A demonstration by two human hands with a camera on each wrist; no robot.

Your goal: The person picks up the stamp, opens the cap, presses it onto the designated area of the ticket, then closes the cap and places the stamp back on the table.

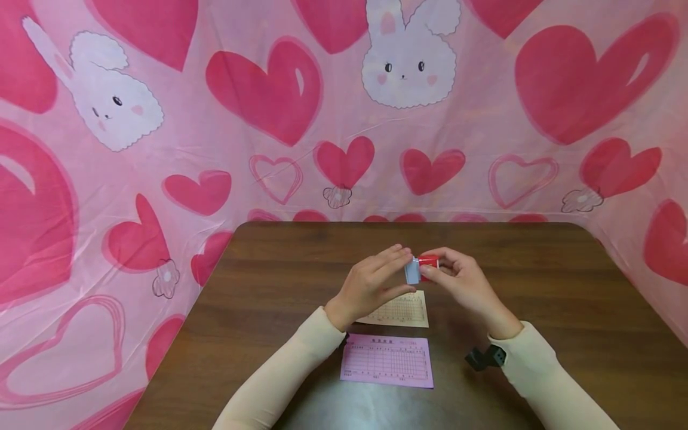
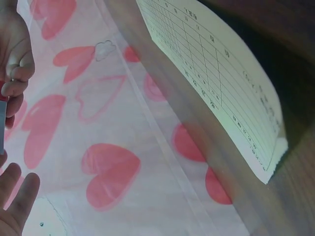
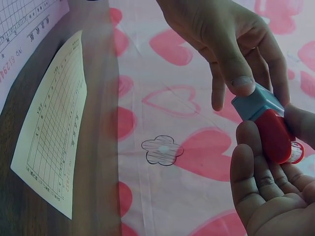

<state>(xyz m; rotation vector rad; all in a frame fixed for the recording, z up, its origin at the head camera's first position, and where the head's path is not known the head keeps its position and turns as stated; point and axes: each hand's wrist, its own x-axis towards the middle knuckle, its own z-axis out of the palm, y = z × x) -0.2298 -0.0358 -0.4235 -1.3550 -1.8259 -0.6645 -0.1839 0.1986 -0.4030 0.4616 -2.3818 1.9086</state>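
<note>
A small stamp with a red body [image 1: 430,261] and a pale blue cap [image 1: 412,272] is held between both hands above the table. My right hand [image 1: 473,286] grips the red body with thumb and fingers, its small round end facing the palm side in the right wrist view. From the other side, my left hand [image 1: 371,279] pinches the cap [image 3: 257,104], thumb on one face and fingers on the opposite one. Cap and body sit against each other. Only the edge of the stamp shows in the left wrist view, by the right hand [image 2: 15,54].
Below the hands, a cream printed form [image 1: 405,312] lies on the brown wooden table [image 1: 258,298], its edge lifted in the wrist views. Nearer to me is a purple form [image 1: 387,361]. A pink cloth [image 1: 473,125] with hearts and rabbits hangs behind the table.
</note>
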